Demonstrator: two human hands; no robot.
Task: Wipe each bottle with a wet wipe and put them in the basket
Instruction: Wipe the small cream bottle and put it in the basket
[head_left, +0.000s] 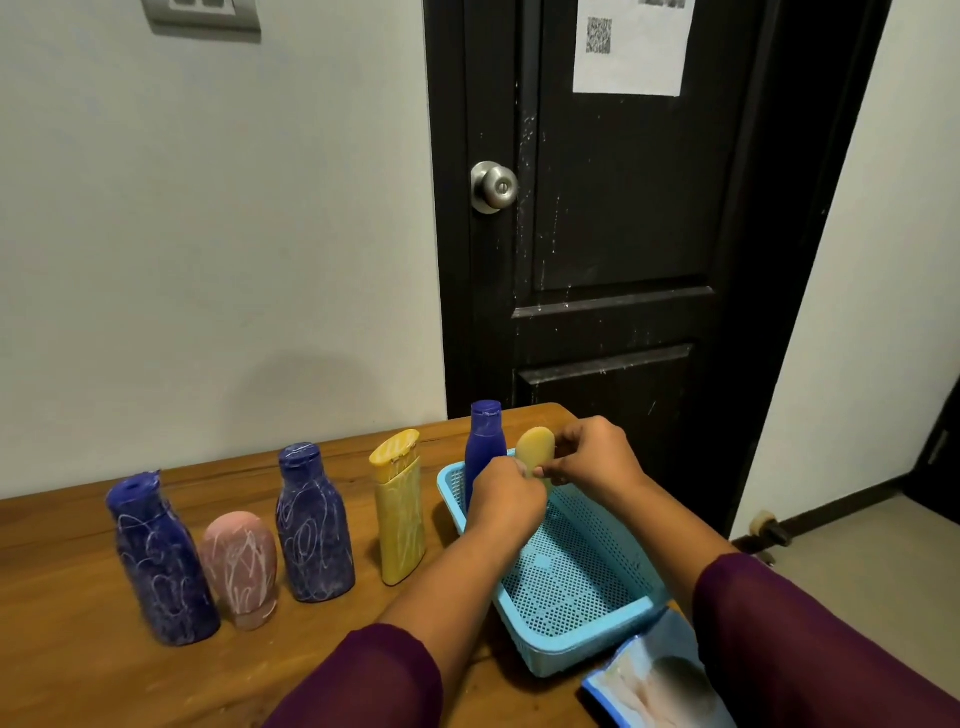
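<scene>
Bottles first: I've got a small yellow bottle (535, 448) pinched between both hands over the blue basket (574, 582). My left hand (506, 499) wraps its lower part and my right hand (592, 451) grips it from the side, fingers closed on it. I can't make out a wipe in my fingers. One blue bottle (484, 449) stands at the basket's far corner; can't tell if it's inside. Four more wait in a row on the wooden table (78, 670), all scribbled white: blue (161, 561), pink (240, 566), blue (313, 525), tall yellow (400, 509). Wipes pack (654, 675) sits just beside the basket's near edge.
</scene>
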